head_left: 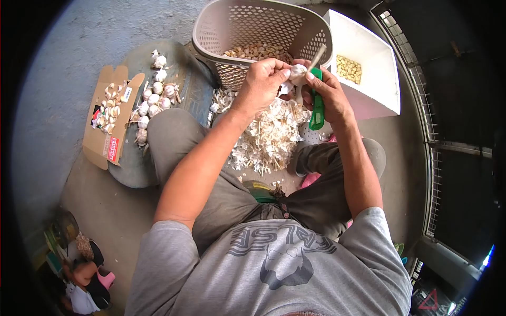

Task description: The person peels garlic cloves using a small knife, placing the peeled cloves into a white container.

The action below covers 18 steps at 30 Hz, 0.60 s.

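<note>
My left hand (261, 87) is closed around a white garlic bulb (298, 72), with thumb and fingers pinching its side. A pale stem-like stick (318, 57) slants up beside the bulb. In my right hand (332, 95) is a green-handled cutter (317, 113), its handle pointing down toward my lap. My right thumb rests close against the bulb, and the cutter's blade cannot be made out. Below both hands lies a heap of garlic skins and stalks (271, 134).
A grey-brown plastic basket (211, 45) holds many cloves, and a white foam box (377, 68) holds peeled ones (349, 70). At left, whole bulbs (154, 99) lie on a rounded surface (182, 73) beside opened cardboard (100, 142) bearing loose cloves (112, 108).
</note>
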Tool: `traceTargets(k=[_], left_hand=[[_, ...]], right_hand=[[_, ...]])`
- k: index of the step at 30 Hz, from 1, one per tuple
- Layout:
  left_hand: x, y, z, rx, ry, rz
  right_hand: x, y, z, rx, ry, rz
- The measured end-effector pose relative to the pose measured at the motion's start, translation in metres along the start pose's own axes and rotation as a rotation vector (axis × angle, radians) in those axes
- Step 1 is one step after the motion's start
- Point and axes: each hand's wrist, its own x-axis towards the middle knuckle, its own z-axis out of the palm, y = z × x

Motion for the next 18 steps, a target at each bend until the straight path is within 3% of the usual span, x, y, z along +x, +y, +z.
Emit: traceTargets(k=[4,6,10,14,16,18], left_hand=[[0.000,-0.002,0.006,-0.011,0.086,0.030],[-0.001,0.000,0.008,0.074,0.095,0.037],[0.002,-0.004,0.005,0.382,0.105,0.189],[-0.003,0.000,0.003,0.537,0.067,0.186],[-0.008,0.012,0.007,0.536,0.022,0.136],[-0.014,0.019,0.013,0.553,0.021,0.225]], right_hand=[[0.001,0.003,0.011,-0.299,0.081,-0.055],[0.000,0.003,0.017,-0.294,0.152,-0.080],[0.002,0.004,0.007,-0.066,0.094,-0.037],[0.001,-0.009,-0.003,0.181,0.036,-0.101],[0.001,-0.013,-0.012,0.122,0.042,-0.097],[0.000,-0.009,-0.010,0.019,0.120,-0.115]])
